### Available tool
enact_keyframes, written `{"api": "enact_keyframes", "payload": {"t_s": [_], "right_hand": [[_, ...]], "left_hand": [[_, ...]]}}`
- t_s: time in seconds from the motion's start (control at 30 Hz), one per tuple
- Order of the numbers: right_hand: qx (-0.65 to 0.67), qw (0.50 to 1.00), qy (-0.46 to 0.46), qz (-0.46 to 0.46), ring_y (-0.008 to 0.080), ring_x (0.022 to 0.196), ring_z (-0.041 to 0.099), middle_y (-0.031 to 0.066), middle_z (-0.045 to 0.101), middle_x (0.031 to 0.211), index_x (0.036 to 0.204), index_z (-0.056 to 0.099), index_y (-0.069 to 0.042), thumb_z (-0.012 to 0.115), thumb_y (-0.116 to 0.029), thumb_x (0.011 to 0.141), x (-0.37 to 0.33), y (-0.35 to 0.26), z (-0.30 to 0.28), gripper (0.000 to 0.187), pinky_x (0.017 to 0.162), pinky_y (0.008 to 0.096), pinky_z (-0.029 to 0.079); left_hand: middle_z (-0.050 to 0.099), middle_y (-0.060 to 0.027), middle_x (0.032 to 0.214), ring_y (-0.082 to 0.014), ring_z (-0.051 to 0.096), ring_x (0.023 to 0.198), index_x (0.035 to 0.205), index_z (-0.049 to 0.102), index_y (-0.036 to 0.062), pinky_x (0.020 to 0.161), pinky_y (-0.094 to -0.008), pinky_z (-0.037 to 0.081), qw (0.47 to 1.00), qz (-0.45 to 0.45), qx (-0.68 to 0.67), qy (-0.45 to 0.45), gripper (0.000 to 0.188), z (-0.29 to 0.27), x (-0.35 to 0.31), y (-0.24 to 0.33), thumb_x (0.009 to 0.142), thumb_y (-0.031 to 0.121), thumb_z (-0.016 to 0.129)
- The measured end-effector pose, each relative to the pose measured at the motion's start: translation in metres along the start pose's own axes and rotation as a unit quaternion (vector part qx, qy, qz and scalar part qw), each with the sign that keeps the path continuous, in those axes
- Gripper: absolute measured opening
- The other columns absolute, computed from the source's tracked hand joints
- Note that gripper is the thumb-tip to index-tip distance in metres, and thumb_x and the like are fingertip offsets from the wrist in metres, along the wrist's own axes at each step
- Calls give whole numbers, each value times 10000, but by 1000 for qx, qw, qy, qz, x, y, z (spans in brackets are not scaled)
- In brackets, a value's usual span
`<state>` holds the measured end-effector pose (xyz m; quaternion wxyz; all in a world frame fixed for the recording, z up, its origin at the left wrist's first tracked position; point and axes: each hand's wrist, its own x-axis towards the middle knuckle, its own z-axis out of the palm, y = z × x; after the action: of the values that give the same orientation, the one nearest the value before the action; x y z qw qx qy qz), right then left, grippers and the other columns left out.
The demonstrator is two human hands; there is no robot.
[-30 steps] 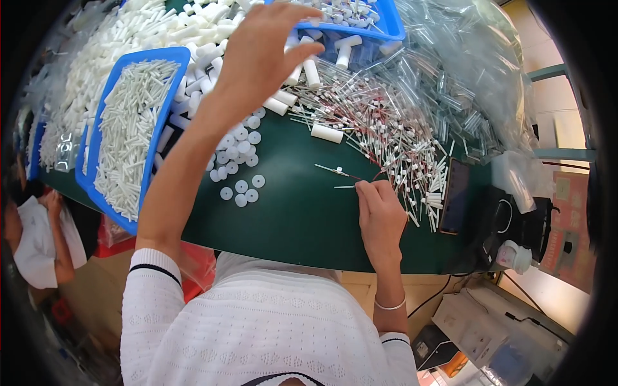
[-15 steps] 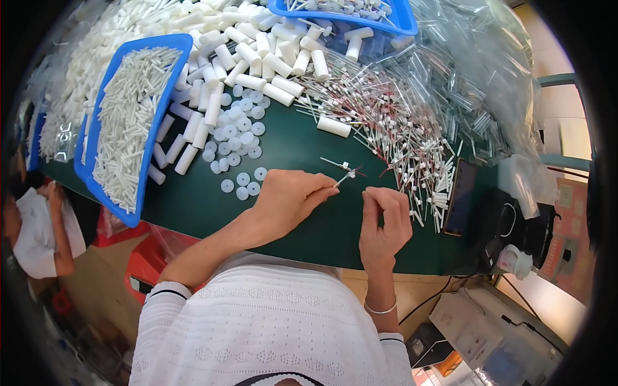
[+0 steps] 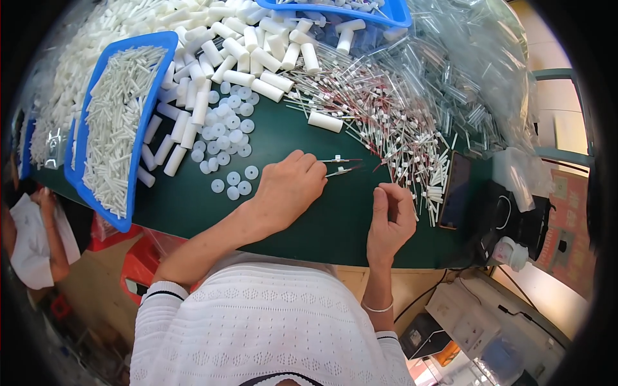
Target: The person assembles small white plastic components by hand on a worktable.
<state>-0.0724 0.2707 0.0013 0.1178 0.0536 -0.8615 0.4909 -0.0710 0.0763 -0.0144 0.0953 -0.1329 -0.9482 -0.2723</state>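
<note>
My left hand is over the green table with its fingers curled. From under its fingertips a thin stick with a white connector and fine wires points right. Just beyond it lies a similar wired stick, its near end close to my knuckles. To the right, my right hand is raised with thumb and fingers pinched together; what is between them is too small to make out. It is beside a large pile of such wired sticks. Translucent white discs lie loosely to the left of my left hand.
White cylinders are heaped at the back. A blue tray of short white tubes stands at the left; another blue tray is at the far edge. Clear plastic tubes and a phone are at the right. A person sits further left.
My left hand has moved slightly right and away from me, bringing its wired stick alongside the one lying on the table. My right hand has shifted a little right, its fingers more tightly pinched.
</note>
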Motion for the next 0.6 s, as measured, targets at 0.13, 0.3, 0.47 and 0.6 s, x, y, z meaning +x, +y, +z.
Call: {"api": "enact_keyframes", "payload": {"t_s": [0.13, 0.3, 0.47, 0.6], "right_hand": [[147, 981, -71, 105, 47, 661, 503, -3, 581, 825, 1009, 631, -29, 669, -93, 915, -6, -4, 14, 120, 589, 196, 412], [161, 983, -41, 84, 47, 654, 493, -4, 576, 807, 1024, 619, -33, 654, -111, 928, -2, -6, 24, 129, 585, 196, 406], [162, 977, -46, 130, 39, 660, 488, -24, 568, 810, 979, 623, -20, 650, -129, 939, -7, -3, 14, 120, 586, 183, 396], [308, 928, -93, 187, 33, 687, 506, -1, 641, 918, 1075, 655, -24, 651, -148, 941, -11, -8, 19, 182, 590, 172, 423]], "left_hand": [[560, -24, 756, -211, 580, 737, 800, 600, 94, 582, -340, 486, 995, -17, -72, 61, 158, -11, -5, 0, 763, 148, 744], [573, -28, 757, -213, 577, 703, 850, 629, 94, 563, -342, 468, 999, -8, 26, 27, 166, -5, 2, 2, 744, 101, 755], [589, -30, 744, -194, 574, 667, 839, 649, 73, 555, -312, 455, 999, -9, -28, 43, 134, -8, 0, -4, 753, 77, 752], [625, -47, 748, -118, 546, 600, 858, 666, 43, 519, -266, 430, 947, -165, -276, 7, 73, -29, -7, 5, 821, 79, 718]]}}
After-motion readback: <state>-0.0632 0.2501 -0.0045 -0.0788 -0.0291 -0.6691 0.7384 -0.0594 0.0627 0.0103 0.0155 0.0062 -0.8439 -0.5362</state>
